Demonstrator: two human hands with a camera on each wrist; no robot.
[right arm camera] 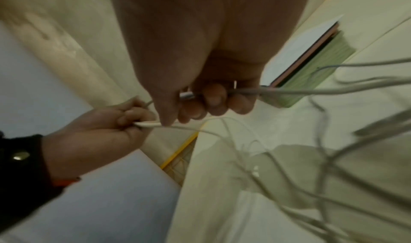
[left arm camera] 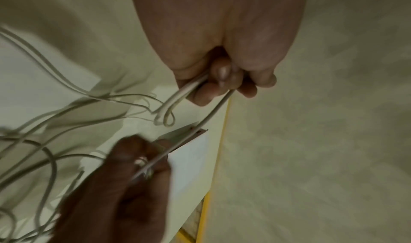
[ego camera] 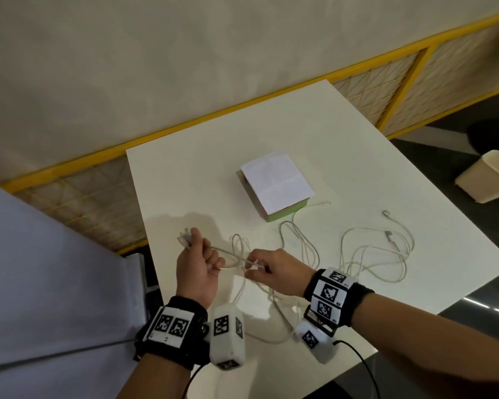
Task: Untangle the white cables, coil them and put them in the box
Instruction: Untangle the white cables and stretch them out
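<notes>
Flat green-sided cardboard box [ego camera: 283, 213] lidded, contents hidden. Left hand [ego camera: 198, 272] and right hand [ego camera: 274, 272] each grip thin white cables [ego camera: 231, 252], taut between fists.

From my feed I see a white table [ego camera: 357, 156] set against a yellow-framed lattice railing [ego camera: 398, 79], a pale mottled wall [ego camera: 185, 53] beyond it, dark glossy floor [ego camera: 432, 156] at right, and a cream bin [ego camera: 490, 177] tipped there.

A white bench [ego camera: 185, 182] is standing beside a yellow-framed railing [ego camera: 401, 79]; a cream bin [ego camera: 490, 177] is lying on the dark floor [ego camera: 444, 156].
</notes>
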